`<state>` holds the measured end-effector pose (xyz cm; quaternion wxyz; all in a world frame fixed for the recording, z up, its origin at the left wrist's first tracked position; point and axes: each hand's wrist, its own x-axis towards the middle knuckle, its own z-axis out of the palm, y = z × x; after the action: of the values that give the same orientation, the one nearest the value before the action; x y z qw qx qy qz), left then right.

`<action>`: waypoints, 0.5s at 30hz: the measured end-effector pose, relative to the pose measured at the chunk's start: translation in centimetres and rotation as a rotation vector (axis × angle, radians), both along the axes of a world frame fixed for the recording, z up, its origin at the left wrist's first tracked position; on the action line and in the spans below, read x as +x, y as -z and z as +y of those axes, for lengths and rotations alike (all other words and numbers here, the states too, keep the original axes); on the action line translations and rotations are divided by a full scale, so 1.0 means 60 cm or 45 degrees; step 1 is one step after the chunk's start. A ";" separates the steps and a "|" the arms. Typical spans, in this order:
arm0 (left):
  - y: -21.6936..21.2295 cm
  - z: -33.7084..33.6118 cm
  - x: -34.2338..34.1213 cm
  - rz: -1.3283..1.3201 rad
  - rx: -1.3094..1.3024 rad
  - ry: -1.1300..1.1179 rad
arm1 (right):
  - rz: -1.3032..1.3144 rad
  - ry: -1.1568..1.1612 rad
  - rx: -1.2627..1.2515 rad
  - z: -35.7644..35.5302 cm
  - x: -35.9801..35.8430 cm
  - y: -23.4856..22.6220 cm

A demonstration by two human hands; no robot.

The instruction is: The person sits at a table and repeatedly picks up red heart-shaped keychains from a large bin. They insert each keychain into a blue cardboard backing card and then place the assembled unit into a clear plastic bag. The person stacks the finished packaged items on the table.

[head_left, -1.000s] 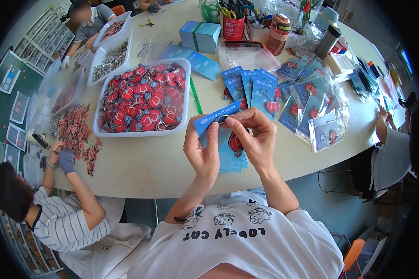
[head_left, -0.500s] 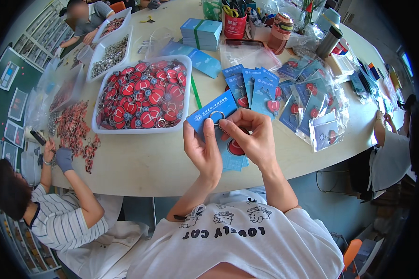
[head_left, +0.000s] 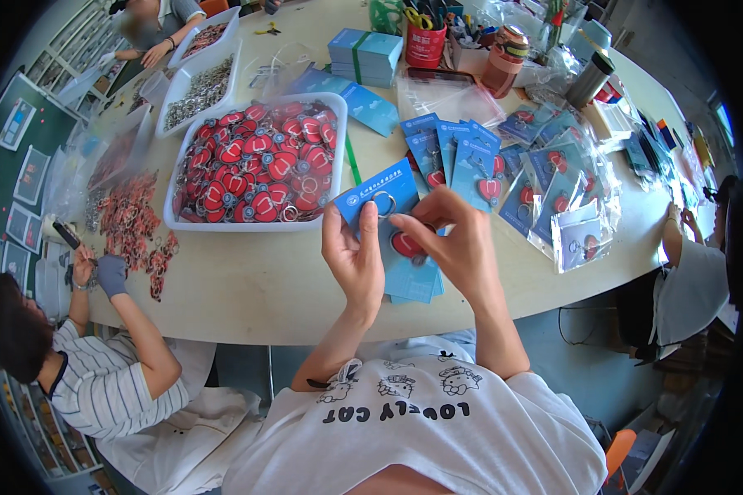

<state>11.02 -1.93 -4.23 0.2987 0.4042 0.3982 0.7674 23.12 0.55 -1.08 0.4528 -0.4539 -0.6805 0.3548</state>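
My left hand (head_left: 353,256) grips a blue printed card (head_left: 398,186) at its left side, the thumb lying on the front. A silver key ring (head_left: 384,203) shows at the card's upper part. Below the ring, a red heart-shaped charm (head_left: 405,244) is partly hidden by my right hand (head_left: 458,235). That hand's fingers are curled, and its thumb tip is close to the ring's lower edge; whatever lies between the fingers is hidden. More light blue cards (head_left: 413,285) lie on the table under my hands.
A white bin (head_left: 170,216) of red heart keychains stands left; another bin (head_left: 163,124) holds metal rings. Finished-looking carded keychains (head_left: 475,169) and clear bags (head_left: 582,239) lie right. A card stack (head_left: 363,58), red pen cup (head_left: 425,45) and bottle (head_left: 504,62) stand behind. Co-workers sit left and right.
My right thumb and fingers have shifted off the key ring, slightly down and right. More of the ring and the red charm shows. My left hand still grips the card.
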 end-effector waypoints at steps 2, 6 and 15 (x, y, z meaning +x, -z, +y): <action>-0.003 -0.006 0.000 0.006 -0.041 -0.012 | -0.202 0.250 0.368 0.007 0.006 -0.009; 0.014 -0.006 0.012 -0.051 -0.056 0.133 | 0.097 -0.034 0.059 0.017 0.021 0.021; 0.010 0.130 -0.158 1.666 -0.221 -0.439 | 0.146 0.234 -0.096 0.162 0.146 0.076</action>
<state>1.53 5.85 -4.81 -0.0988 0.6905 0.6155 0.3668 31.87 10.30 -5.64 0.5043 -0.5099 -0.5952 0.3625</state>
